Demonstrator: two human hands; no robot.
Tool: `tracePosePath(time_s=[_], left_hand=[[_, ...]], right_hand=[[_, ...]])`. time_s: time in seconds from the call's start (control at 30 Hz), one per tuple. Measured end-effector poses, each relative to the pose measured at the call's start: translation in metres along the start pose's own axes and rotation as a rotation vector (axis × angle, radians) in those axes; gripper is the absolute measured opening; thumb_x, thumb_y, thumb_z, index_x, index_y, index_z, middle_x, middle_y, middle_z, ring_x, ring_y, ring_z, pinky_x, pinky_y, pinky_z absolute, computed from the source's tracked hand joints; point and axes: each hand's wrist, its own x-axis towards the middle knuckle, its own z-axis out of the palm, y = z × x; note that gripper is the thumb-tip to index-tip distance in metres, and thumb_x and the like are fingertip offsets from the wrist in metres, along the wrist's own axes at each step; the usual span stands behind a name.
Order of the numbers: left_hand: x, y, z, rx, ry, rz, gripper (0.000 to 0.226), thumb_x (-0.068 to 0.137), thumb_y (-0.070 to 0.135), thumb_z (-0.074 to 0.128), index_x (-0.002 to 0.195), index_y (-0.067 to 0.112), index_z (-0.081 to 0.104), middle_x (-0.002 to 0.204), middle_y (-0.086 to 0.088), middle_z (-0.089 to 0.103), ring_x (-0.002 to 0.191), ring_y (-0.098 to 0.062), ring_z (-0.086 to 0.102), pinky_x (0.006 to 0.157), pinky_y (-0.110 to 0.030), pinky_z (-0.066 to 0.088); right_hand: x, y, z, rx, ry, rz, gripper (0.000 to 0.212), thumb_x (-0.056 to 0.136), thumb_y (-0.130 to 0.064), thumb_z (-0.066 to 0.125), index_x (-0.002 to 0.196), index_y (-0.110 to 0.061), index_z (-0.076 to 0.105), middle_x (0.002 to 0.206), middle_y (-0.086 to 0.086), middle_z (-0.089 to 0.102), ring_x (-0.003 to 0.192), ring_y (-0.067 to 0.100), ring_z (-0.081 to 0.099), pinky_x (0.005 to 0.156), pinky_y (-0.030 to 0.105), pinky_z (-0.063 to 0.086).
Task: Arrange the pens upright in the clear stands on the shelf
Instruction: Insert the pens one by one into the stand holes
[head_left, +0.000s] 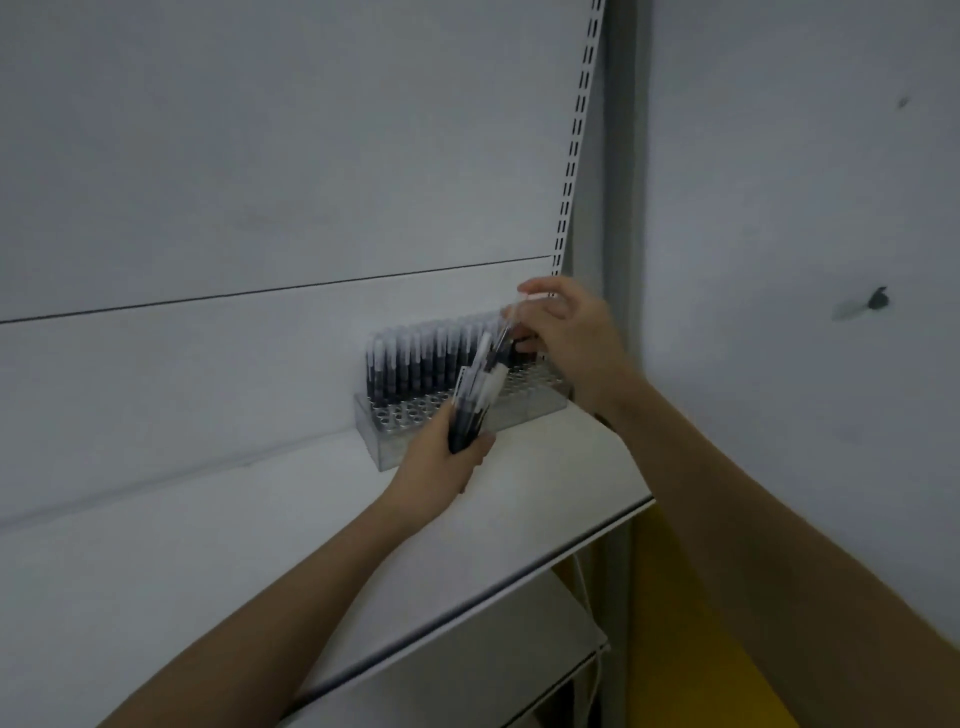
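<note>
Left hand (441, 462) grips pen bundle (475, 400) — right hand (563, 325) fingers pinch 1 pen (503, 335) above stand (467, 415).

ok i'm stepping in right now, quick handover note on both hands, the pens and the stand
Left hand: grips a bundle of pens in front of the stand.
Right hand: pinches a single pen, tilted, above the stand's right end.
Clear stand: sits at the back of the shelf.
Done: back rows hold upright pens.
Left: front holes and the right end show empty; seat the single pen, then work through the bundle.
</note>
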Motion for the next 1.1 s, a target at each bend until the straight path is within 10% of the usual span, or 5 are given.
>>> tracePosePath(time_s=[0.4,1.1], left_hand=[[0.042,0.004,0.088,-0.279,0.377,-0.179,0.011,0.102,0.010,0.051,0.111,0.004,0.054,0.080,-0.010,0.054,0.047,-0.012,0.050,0.043,-0.016,0.038],[0.054,-0.010,0.111,-0.429,0.376,-0.269,0.022,0.102,0.009,0.049,0.124,0.005,0.053,0.087,-0.006,0.068,0.059,-0.028,0.062,0.058,-0.032,0.053]], right_hand=[[0.098,0.056,-0.071,-0.105,-0.054,-0.238,0.009,0.099,-0.018,0.060,0.106,-0.021,0.056,0.102,-0.002,0.071,0.091,0.011,0.068,0.074,0.025,0.058],[0.128,0.121,-0.058,-0.363,-0.257,-0.298,0.009,0.098,-0.010,0.058,0.107,-0.012,0.060,0.098,0.002,0.063,0.089,0.015,0.064,0.077,0.023,0.057]])
